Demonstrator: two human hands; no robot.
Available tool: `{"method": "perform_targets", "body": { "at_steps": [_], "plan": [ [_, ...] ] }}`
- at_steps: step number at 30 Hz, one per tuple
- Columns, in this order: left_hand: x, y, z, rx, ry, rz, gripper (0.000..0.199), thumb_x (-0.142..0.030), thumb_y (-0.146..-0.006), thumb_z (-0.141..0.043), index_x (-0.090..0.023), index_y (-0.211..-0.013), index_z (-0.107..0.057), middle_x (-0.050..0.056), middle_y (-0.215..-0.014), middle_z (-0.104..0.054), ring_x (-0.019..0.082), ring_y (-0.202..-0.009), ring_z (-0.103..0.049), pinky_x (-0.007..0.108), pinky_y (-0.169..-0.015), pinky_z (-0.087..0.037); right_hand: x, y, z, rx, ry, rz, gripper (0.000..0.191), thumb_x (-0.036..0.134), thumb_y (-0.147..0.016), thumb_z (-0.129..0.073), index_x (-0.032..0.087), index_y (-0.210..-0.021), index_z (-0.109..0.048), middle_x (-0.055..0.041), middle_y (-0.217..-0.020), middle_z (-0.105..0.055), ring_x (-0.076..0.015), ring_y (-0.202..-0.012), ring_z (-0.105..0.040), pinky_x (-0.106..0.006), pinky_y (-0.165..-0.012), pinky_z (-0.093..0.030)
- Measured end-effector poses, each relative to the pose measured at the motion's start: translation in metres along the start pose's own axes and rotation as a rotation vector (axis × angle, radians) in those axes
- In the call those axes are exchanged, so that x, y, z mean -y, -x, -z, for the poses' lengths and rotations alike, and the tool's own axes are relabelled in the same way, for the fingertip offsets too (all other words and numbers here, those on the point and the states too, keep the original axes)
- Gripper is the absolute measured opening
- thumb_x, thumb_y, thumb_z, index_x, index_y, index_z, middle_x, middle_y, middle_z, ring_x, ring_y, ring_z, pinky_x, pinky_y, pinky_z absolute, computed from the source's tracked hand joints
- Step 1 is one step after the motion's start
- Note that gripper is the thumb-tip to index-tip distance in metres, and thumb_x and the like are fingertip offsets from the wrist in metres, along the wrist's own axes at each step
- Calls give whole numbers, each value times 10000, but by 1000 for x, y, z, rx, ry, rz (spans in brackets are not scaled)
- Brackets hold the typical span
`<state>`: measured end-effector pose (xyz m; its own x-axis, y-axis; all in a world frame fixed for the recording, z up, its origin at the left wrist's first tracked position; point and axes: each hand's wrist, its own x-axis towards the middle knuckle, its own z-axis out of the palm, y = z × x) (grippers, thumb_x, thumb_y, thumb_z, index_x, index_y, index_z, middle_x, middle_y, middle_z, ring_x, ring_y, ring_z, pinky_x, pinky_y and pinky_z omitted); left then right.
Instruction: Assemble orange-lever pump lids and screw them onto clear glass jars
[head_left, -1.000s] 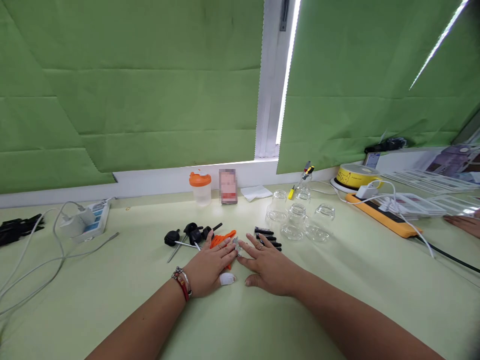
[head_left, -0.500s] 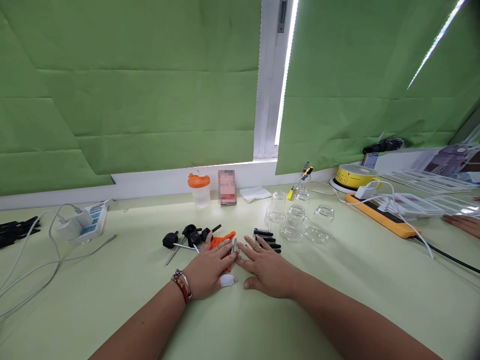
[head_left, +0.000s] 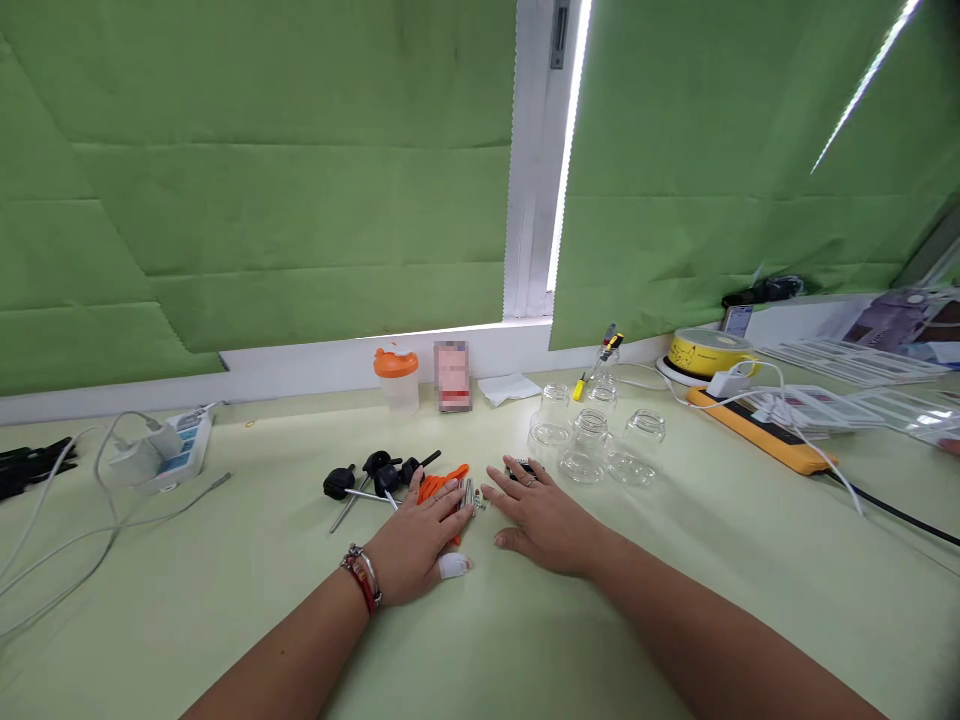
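Note:
My left hand lies flat with fingers spread, partly covering orange pieces on the table. Its thumb has a white wrapping. At its fingertips are thin metal rods and tiny metal parts. My right hand is also spread, palm down, over small black toothed pieces, most of them hidden under it. Left of the orange pieces lie several black knobs with metal shafts. Clear glass jars stand just beyond my right hand.
An orange-lidded cup and a small pinkish box stand at the back. Yellow-handled screwdrivers sit in a jar. A white power strip with cables is left, an orange power strip right. Another person's hand shows at the right edge.
My right hand has shifted right and a little up, from beside the metal rods onto the black toothed pieces. My left hand stays in place. The other person's hand has mostly withdrawn.

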<state>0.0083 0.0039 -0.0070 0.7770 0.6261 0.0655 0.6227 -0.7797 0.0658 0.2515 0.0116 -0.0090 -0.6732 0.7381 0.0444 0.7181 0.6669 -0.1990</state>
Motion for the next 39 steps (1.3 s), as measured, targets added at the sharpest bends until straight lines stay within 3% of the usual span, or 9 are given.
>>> {"method": "perform_targets", "body": {
  "at_steps": [5,9,16,20,27,34,39],
  "plan": [
    [-4,-3,2,49,-7,23,623,-585,-900,-298,-223,-1404,-361,180,-1473,-353,345,-1378,-267,667,-1085,-27,-4,-12,-3,-10,34,-11,628,564,-929,-265,234,-1464,-257,-54,-1539,-202,-314,-1426,-39,-561,-1124,-44],
    [-4,-2,2,18,4,6,604,-585,-895,-322,-223,-1370,-411,171,-1465,-371,349,-1375,-273,653,-1095,-29,-4,-20,-7,-5,55,1,613,560,-933,-251,238,-1452,-290,-67,-1536,-210,-320,-1424,-42,-570,-1117,-41],
    [-1,-3,-5,-20,11,-26,628,-578,-890,-350,-238,-1419,-345,161,-1461,-382,353,-1367,-290,646,-1093,-8,-9,-12,-5,-32,88,-26,606,561,-931,-256,216,-1416,-372,-84,-1530,-231,-326,-1420,-82,-563,-1115,-66],
    [-2,-4,-6,-31,1,-41,639,-572,-892,-354,-247,-1439,-301,153,-1477,-356,339,-1377,-273,626,-1104,-35,-8,-8,-3,-24,76,-36,604,553,-932,-270,229,-1437,-329,-80,-1532,-222,-323,-1421,-84,-558,-1117,-68],
    [7,4,0,-22,-61,86,654,-510,-922,-330,-220,-1480,-151,146,-1522,-252,328,-1402,-208,650,-1089,-4,-3,-9,-4,1,58,-6,619,570,-927,-261,230,-1440,-323,-76,-1535,-211,-326,-1422,-69,-564,-1118,-57],
    [14,3,-18,-39,-41,86,571,-344,-941,-337,-218,-1474,-180,138,-1500,-315,299,-1380,-277,605,-1112,-108,-7,-3,0,11,40,-14,616,560,-930,-266,215,-1436,-336,-85,-1530,-225,-327,-1417,-106,-546,-1122,-89],
    [10,-2,-20,-69,-22,103,588,-349,-930,-370,-220,-1473,-186,122,-1500,-322,284,-1383,-271,539,-1129,-164,-8,-1,1,8,28,-45,655,556,-919,-315,212,-1471,-238,-89,-1538,-189,-318,-1420,-98,-534,-1125,-100]
  ]
}}
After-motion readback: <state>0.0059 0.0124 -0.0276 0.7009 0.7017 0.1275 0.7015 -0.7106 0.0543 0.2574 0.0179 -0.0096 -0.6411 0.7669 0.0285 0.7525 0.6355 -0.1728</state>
